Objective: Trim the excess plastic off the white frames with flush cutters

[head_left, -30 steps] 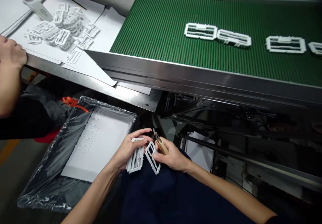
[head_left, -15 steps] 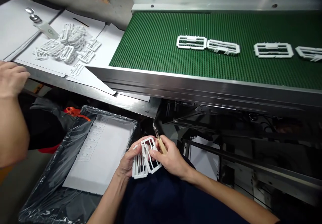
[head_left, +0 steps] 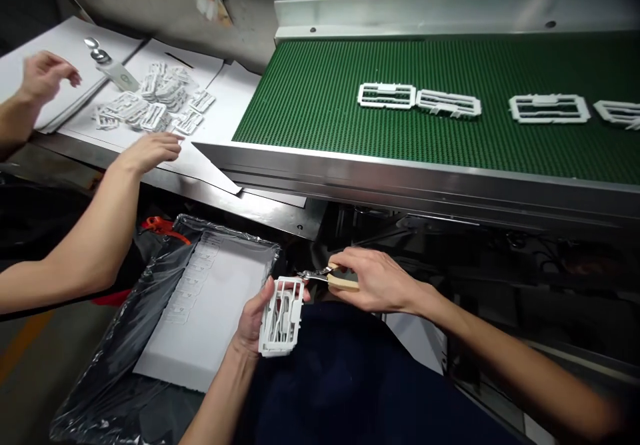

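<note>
Head view: left hand point(head_left: 253, 322) grips a stack of white plastic frames point(head_left: 281, 316), upright, just beside the bag-lined tray point(head_left: 150, 365). Right hand point(head_left: 377, 278) is closed on wooden-handled nippers point(head_left: 330, 276), tips touching the stack's top corner. Four frames lie on the green conveyor belt point(head_left: 320, 92) above. A co-worker's two hands point(head_left: 150, 150) reach over the counter point(head_left: 220, 92) left of the belt. No legible writing.

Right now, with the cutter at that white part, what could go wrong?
1. The cutter in the right hand has its tip right at the left hand fingertips on the white frame stack; a slip could nick a finger.
2. The stack is held over the lap, beside the bag-lined tray; a loose piece could drop to the floor.
3. More frames wait on the green belt; they may back up.
</note>
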`<control>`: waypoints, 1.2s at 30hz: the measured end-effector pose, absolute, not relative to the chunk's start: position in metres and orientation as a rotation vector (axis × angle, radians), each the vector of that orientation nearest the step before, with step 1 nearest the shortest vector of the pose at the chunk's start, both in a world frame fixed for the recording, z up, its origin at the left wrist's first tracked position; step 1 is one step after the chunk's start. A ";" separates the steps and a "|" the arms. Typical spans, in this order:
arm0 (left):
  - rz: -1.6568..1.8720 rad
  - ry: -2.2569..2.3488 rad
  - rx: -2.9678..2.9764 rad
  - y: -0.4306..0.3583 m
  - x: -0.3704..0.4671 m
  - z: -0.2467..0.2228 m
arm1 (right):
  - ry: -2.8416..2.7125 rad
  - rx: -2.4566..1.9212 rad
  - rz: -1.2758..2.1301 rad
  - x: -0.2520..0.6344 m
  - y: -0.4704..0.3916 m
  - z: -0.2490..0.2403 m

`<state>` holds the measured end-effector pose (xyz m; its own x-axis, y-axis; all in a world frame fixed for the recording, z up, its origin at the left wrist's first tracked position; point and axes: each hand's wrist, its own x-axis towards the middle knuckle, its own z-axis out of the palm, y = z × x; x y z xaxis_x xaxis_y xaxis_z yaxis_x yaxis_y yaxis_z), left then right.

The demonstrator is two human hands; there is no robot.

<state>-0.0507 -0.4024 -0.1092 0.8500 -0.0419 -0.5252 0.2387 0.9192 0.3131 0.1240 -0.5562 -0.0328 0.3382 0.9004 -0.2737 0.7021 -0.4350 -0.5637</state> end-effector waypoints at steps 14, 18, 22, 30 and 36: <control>-0.128 0.492 0.483 -0.398 -0.057 -0.108 | -1.622 -2.274 0.880 0.128 -0.545 -0.023; -0.119 0.458 0.505 -0.397 -0.057 -0.108 | -1.628 -2.278 0.869 0.127 -0.547 -0.023; -0.142 0.437 0.497 -0.396 -0.059 -0.107 | -1.643 -2.262 0.864 0.127 -0.548 -0.024; -0.143 0.442 0.510 -0.395 -0.058 -0.108 | -1.626 -2.256 0.887 0.127 -0.547 -0.024; -0.137 0.449 0.495 -0.395 -0.059 -0.108 | -1.587 -2.212 0.923 0.126 -0.546 -0.023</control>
<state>-0.0586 -0.3949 -0.1075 0.8940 -0.0199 -0.4476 0.2338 0.8729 0.4282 0.1259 -0.5464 -0.0229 0.1985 0.9195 -0.3394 0.7499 -0.3655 -0.5514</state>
